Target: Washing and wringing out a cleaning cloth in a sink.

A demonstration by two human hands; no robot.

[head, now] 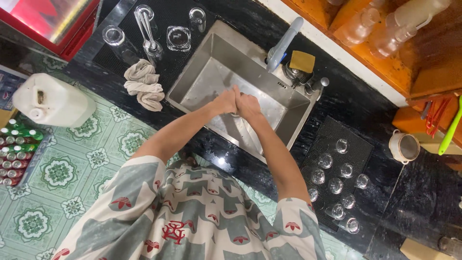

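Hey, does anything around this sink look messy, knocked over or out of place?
Little stands out. A beige cloth lies crumpled on the dark counter left of the sink. The small glasses on the right mat stand in loose rows. The left hand and right hand are pressed together over the basin.

Crumpled grey cloth [143, 84] left of sink; yellow sponge [302, 61]; white jug [52, 101] on floor.
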